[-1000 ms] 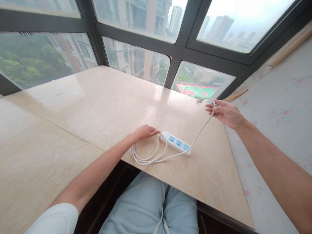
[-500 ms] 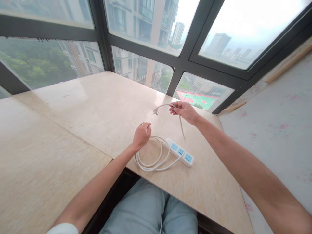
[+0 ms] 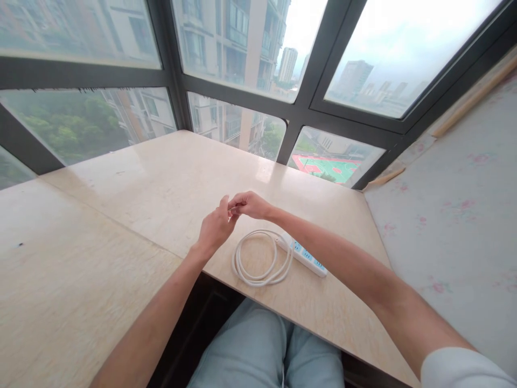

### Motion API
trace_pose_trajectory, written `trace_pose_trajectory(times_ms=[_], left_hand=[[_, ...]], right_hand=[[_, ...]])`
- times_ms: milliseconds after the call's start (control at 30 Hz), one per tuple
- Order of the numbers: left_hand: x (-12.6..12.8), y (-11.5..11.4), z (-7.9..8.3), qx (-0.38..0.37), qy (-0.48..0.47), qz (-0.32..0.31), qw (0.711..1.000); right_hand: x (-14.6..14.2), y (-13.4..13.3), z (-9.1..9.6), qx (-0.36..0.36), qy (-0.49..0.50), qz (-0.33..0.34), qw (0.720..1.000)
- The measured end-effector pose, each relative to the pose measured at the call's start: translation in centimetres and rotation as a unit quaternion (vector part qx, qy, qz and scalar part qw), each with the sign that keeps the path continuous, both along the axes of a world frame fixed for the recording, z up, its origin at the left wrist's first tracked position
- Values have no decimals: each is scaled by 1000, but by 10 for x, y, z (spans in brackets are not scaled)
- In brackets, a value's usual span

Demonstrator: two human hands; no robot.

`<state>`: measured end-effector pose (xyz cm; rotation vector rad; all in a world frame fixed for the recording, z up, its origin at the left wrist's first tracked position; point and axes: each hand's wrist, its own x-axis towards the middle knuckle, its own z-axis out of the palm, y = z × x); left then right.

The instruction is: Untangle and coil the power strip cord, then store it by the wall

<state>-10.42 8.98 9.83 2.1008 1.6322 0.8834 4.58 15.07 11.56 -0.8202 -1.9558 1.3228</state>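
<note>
Above the table, left of the cord's loops, my two hands meet with their fingertips touching. My left hand (image 3: 216, 226) has its fingers bent inward, one fingertip pointing up. My right hand (image 3: 252, 205) is pinched closed against it; whatever lies between the fingers is too small or hidden to make out. Just below, the white cord (image 3: 242, 272) lies coiled in several loops on the tabletop. It belongs to a white power strip (image 3: 309, 263) with blue sockets, partly covered by my right forearm. The cord's plug is out of sight.
The pale tabletop (image 3: 133, 199) has a seam running across it, and its front edge is close to my lap. Dark-framed windows (image 3: 238, 89) border the back. A flower-patterned wall (image 3: 440, 231) stands along the right side. A small dark speck (image 3: 20, 244) lies at far left.
My right hand has moved left and down from the raised cord to meet my left hand. The cord, earlier held up near its plug, now lies in tighter loops on the table.
</note>
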Motion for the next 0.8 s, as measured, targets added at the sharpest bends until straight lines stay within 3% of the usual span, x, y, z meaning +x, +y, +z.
trace_pose_trajectory(times_ms=[67, 133, 167, 233, 333, 500, 667, 800], left_hand=[[-8, 0, -4, -43, -73, 7, 996], [-15, -4, -4, -84, -213, 22, 973], [-18, -7, -3, -119, -300, 29, 946], [-23, -13, 1, -204, -467, 39, 859], [-30, -21, 5, -281, -615, 56, 734], [-31, -33, -8, -337, -686, 91, 638], [-23, -50, -26, -365, -729, 104, 570], [-14, -69, -32, -354, -757, 133, 532]], right_hand=[[0, -4, -7, 6, 17, -21, 1000], [8, -8, -12, 33, -4, -57, 998], [15, -11, -14, 48, -38, -71, 996], [34, -17, -17, 68, -142, -84, 984], [66, -31, -21, 69, -329, -81, 938], [96, -62, -36, 79, -464, -70, 879], [94, -88, -51, 99, -517, -152, 836], [86, -98, -56, 92, -549, -213, 803]])
